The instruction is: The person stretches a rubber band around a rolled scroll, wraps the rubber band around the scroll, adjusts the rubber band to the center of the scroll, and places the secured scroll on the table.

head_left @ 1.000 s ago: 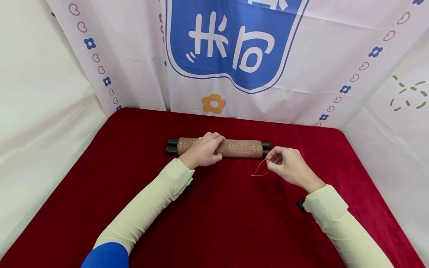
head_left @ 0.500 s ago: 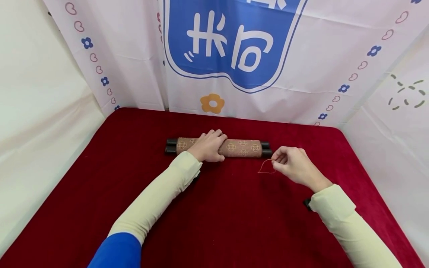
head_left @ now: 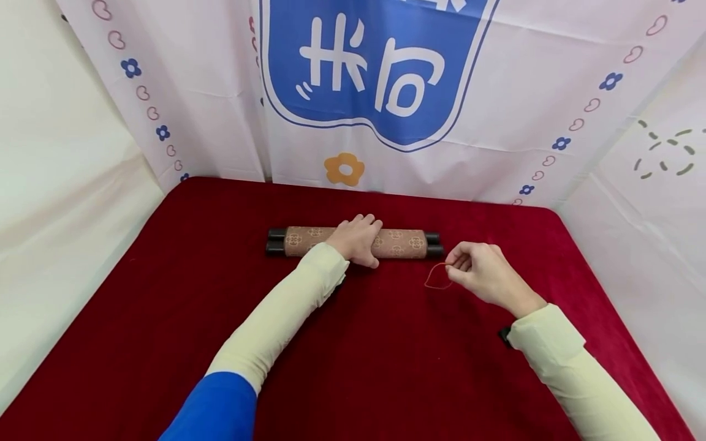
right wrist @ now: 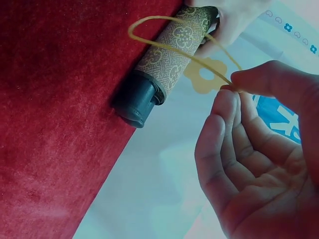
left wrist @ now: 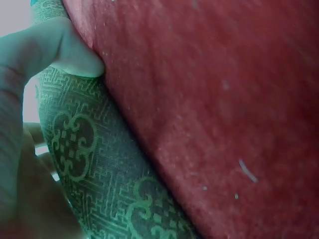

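Your left hand has its fingers curled over the middle of the rolled scroll, thumb pressing the patterned cloth from the near side. The scroll lies crosswise at the far middle of the red worktop, its dark end caps showing. Your right hand pinches a thin looped cord between thumb and forefinger, just near and right of the scroll's right end, the other fingers loosely curled.
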A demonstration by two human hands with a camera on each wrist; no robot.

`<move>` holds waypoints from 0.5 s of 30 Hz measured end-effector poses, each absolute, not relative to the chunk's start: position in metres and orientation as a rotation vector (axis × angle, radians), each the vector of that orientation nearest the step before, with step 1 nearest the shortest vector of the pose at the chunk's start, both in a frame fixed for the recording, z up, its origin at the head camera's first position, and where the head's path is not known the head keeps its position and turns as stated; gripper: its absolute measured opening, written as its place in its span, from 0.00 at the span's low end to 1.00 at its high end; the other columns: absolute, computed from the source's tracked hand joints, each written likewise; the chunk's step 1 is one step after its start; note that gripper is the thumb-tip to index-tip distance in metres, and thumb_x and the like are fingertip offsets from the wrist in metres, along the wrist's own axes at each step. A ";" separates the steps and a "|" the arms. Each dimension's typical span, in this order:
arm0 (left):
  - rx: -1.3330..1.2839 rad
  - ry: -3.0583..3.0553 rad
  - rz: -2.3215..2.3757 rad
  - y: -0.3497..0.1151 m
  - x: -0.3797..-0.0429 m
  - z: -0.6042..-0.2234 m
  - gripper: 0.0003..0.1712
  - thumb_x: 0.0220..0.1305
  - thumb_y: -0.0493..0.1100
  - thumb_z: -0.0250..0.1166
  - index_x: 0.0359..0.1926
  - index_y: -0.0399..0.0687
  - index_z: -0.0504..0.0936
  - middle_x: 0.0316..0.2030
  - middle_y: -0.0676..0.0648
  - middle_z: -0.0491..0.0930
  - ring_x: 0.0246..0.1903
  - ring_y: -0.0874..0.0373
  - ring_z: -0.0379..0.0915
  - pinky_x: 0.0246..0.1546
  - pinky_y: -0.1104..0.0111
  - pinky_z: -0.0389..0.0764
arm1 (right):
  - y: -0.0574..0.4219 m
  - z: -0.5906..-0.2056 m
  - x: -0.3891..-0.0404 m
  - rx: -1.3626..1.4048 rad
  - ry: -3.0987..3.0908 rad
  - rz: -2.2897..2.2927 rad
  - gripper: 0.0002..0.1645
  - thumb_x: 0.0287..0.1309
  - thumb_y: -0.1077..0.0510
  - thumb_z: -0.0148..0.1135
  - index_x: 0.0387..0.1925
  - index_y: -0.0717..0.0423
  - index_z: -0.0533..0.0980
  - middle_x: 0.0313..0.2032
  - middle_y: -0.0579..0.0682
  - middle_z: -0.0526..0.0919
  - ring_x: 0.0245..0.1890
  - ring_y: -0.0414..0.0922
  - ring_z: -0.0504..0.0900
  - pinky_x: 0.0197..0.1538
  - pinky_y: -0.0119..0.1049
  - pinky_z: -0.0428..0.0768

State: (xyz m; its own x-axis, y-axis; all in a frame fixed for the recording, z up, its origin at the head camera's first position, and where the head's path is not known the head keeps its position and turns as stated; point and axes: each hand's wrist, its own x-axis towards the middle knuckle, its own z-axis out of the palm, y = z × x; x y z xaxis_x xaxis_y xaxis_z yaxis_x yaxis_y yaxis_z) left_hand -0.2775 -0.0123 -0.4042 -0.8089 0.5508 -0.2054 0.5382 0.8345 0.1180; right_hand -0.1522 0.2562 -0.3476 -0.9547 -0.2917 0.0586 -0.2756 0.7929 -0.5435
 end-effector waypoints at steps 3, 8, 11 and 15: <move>0.819 2.821 0.069 -0.007 -0.280 -0.408 0.52 0.55 0.61 0.77 0.77 0.50 0.67 0.71 0.44 0.71 0.71 0.43 0.69 0.64 0.45 0.77 | 0.258 -0.349 -0.152 -0.460 2.952 -0.879 0.03 0.62 0.62 0.68 0.34 0.60 0.83 0.31 0.50 0.88 0.33 0.42 0.85 0.37 0.28 0.83; 0.771 2.890 0.061 0.001 -0.282 -0.416 0.47 0.52 0.55 0.74 0.73 0.51 0.70 0.65 0.43 0.78 0.61 0.39 0.77 0.56 0.43 0.82 | 0.261 -0.351 -0.152 -0.438 2.951 -0.856 0.03 0.63 0.63 0.68 0.34 0.60 0.83 0.30 0.49 0.88 0.33 0.43 0.86 0.38 0.29 0.84; 0.736 2.918 0.043 0.006 -0.282 -0.418 0.45 0.51 0.53 0.71 0.72 0.52 0.72 0.61 0.43 0.82 0.55 0.38 0.81 0.51 0.44 0.83 | 0.262 -0.350 -0.151 -0.442 2.947 -0.857 0.03 0.63 0.62 0.67 0.35 0.59 0.83 0.31 0.49 0.88 0.33 0.43 0.86 0.38 0.29 0.84; 0.733 2.912 0.026 0.010 -0.282 -0.418 0.45 0.51 0.53 0.71 0.73 0.56 0.71 0.60 0.45 0.83 0.52 0.41 0.83 0.49 0.46 0.83 | 0.264 -0.347 -0.150 -0.432 2.955 -0.849 0.03 0.63 0.62 0.68 0.35 0.59 0.83 0.31 0.49 0.88 0.33 0.42 0.86 0.37 0.29 0.84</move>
State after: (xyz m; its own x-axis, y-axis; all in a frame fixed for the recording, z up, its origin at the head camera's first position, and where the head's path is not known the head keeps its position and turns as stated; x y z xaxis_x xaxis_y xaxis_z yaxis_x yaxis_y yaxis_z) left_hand -0.2824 0.0104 -0.4182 -0.8719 0.4722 -0.1296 0.4698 0.8813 0.0507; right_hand -0.1503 0.2637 -0.3469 -0.9607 -0.2747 0.0411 -0.2546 0.8119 -0.5254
